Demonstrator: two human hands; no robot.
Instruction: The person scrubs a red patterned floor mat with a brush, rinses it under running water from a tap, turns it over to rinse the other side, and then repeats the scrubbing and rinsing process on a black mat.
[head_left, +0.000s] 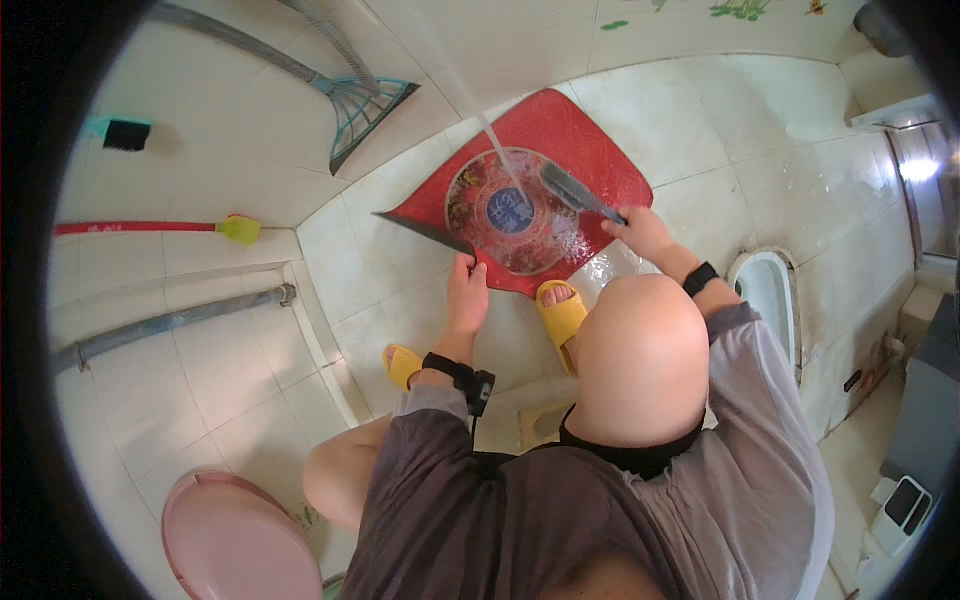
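A red floor mat with a round patterned centre and a blue middle lies wet on the tiles before me. My left hand pinches its near edge, and the left corner is lifted so the dark underside shows. In my right hand is the handle of a grey scrubbing brush, its head over the right part of the round pattern. A stream of water falls from above onto the mat's centre. Wet shine and some foam show near the mat's lower right.
A squat toilet is set in the floor at right. A squeegee and hose hang at the upper left wall. Also at left are a red-handled brush, a grey pipe and a pink basin. Yellow slippers are on my feet.
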